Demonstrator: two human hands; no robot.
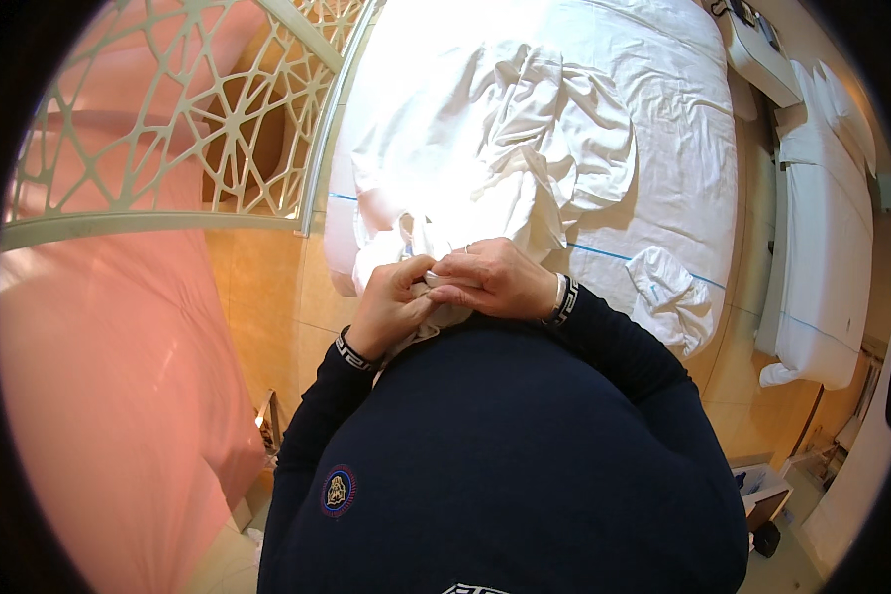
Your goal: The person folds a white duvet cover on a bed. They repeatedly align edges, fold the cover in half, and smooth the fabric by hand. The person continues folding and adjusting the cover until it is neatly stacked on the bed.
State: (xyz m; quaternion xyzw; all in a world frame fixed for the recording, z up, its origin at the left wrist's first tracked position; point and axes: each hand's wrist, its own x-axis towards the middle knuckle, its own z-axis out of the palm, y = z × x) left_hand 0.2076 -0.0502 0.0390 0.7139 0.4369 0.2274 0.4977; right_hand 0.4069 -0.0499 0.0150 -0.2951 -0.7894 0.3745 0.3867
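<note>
My left hand (397,301) and my right hand (494,278) meet close to my torso at the near edge of a bed. Both pinch the gathered edge of a white cloth (516,185), whose loose folds spread forward over the bed. Bright light washes out part of the cloth. Some of it also hangs below my hands, against my dark top. To the right, a smaller crumpled white cloth (668,297) lies on the corner of the white bedding (683,171), which bears a blue stripe.
At the left stands a lattice partition (163,219) beside a large pink drape (119,356). Another made-up bed (820,260) is at the right, past a strip of tiled floor (750,215). Near it are a white cabinet (761,59) and, lower down, an open box (761,486).
</note>
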